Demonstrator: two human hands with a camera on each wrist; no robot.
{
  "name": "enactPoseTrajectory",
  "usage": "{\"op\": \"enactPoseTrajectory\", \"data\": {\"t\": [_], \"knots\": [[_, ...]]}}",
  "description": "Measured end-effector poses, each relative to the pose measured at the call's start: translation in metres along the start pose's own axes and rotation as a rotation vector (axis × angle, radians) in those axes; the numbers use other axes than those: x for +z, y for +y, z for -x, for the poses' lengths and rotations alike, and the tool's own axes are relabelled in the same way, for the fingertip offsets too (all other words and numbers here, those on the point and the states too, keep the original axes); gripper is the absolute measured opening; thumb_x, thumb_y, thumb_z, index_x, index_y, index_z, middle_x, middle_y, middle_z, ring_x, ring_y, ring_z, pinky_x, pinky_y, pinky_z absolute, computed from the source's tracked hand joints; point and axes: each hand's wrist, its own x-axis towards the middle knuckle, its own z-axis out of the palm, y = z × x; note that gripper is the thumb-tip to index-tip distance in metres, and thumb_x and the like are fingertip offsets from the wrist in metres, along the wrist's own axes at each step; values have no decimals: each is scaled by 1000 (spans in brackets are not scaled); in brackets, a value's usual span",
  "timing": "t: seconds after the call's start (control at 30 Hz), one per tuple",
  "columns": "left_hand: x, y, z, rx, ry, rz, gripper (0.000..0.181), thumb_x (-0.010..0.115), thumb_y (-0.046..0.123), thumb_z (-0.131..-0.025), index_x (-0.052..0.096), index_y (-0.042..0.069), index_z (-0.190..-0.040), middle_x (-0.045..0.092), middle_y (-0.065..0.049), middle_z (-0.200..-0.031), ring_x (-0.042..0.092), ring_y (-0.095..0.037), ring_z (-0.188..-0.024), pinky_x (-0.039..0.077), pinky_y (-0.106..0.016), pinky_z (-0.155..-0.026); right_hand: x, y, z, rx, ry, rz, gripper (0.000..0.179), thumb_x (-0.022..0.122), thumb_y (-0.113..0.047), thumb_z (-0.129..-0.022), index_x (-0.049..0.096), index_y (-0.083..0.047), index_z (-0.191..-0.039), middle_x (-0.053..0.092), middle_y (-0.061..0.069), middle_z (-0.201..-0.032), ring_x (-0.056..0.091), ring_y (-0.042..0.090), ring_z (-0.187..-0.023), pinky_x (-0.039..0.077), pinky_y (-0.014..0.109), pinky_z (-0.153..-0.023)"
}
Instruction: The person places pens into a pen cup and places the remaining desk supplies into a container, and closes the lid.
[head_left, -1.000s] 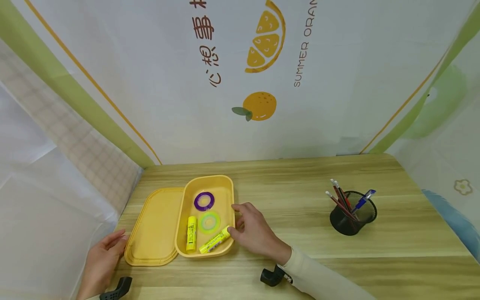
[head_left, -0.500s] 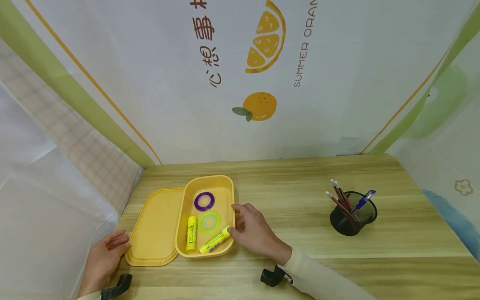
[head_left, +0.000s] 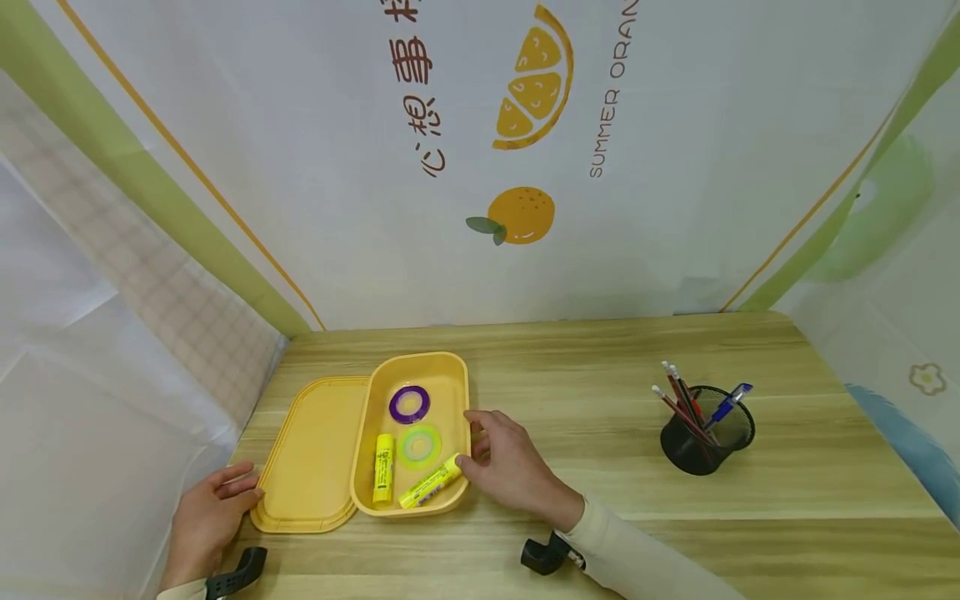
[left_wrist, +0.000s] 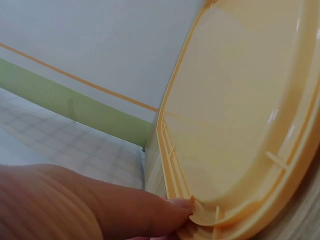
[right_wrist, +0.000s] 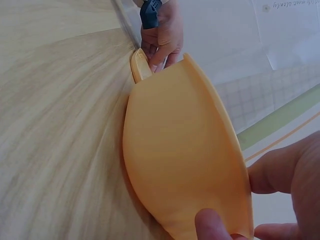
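Note:
A yellow box (head_left: pixel 455 392) lies open on the wooden table (head_left: pixel 600 433), its lid (head_left: pixel 311 454) flat to the left. Inside are a purple tape ring (head_left: pixel 408 404), a green tape ring (head_left: pixel 419 445), a yellow glue stick (head_left: pixel 383 468) and a yellow marker (head_left: pixel 430 482). My right hand (head_left: pixel 504 467) holds the box's right wall, thumb and index finger curved against its rim. The right wrist view shows the box's outer wall (right_wrist: pixel 185 150) with my thumb (right_wrist: pixel 212 225) on it. My left hand (head_left: pixel 206 517) touches the lid's left edge with straight fingers. In the left wrist view a fingertip (left_wrist: pixel 165 215) meets the lid's rim (left_wrist: pixel 200 210).
A black mesh pen cup (head_left: pixel 705 433) with red pencils and a blue pen stands at the right. A white printed cloth backdrop (head_left: pixel 525 167) closes off the table's far side. Sheer white fabric hangs at the left and right edges.
The left hand has slid slightly nearer along the lid's edge. The right hand and the box stay where they were.

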Motion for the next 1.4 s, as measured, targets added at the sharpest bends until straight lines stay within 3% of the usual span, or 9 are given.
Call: {"op": "enactPoseTrajectory", "data": {"t": [0.3,0.43,0.57,0.8,0.83,0.97,1.03,1.2,1.4], "knots": [[3,0,0,-7,60,3,50,69,4,-97,58,-5,-145,81,-7,-108,54,19,-74,51,-9,-67,0,0,0,-3,-2,-13,64,77,-21,-94,53,-4,-151,62,12,-132,68,9,-98,58,20,-77],[2,1,2,-29,80,32,49,67,4,-98,59,-1,-146,76,12,-97,54,15,-76,52,-13,-67,-1,0,0,-4,-6,-19,63,77,-20,-95,52,-3,-151,63,12,-131,68,10,-99,58,20,-78],[0,2,5,-64,41,125,52,64,4,-100,53,-1,-151,63,28,-88,59,6,-77,55,-21,-63,-1,-1,0,-1,-12,-26,63,76,-20,-95,52,-2,-151,63,12,-129,69,10,-99,58,20,-78],[-7,5,6,-143,-122,326,64,63,13,-106,36,1,-162,61,30,-93,61,11,-89,58,-18,-78,-2,0,0,2,-14,-24,63,76,-21,-95,53,-4,-151,63,11,-128,68,11,-100,59,21,-78],[-8,4,6,-153,-152,370,59,64,14,-106,43,8,-160,61,30,-95,61,11,-91,58,-17,-80,-2,0,0,1,-15,-24,63,76,-21,-95,53,-4,-151,63,11,-128,68,11,-100,59,21,-78],[-12,-4,8,-128,-262,531,25,65,18,-107,69,35,-124,65,28,-101,63,10,-95,56,-13,-84,-2,1,0,-2,-19,-26,63,76,-20,-95,52,-4,-151,63,12,-129,68,11,-100,58,22,-79],[-13,-10,8,-72,-319,638,30,62,14,-108,72,42,-102,68,27,-104,65,8,-98,57,-14,-83,-2,1,0,-3,-19,-27,63,76,-20,-95,52,-4,-151,63,12,-130,68,12,-100,58,22,-79],[-13,-21,8,78,-487,896,44,47,1,-111,80,30,-112,77,11,-113,74,-5,-103,62,-24,-83,-2,1,0,1,-23,-26,63,76,-21,-96,52,-4,-152,63,12,-130,69,13,-102,58,21,-80],[-15,-25,8,107,-595,1014,48,39,-1,-112,79,24,-121,79,2,-116,76,-12,-105,64,-30,-86,-2,2,-1,-6,-23,-30,64,77,-20,-96,52,-2,-151,63,13,-129,69,14,-102,59,21,-80]]}}
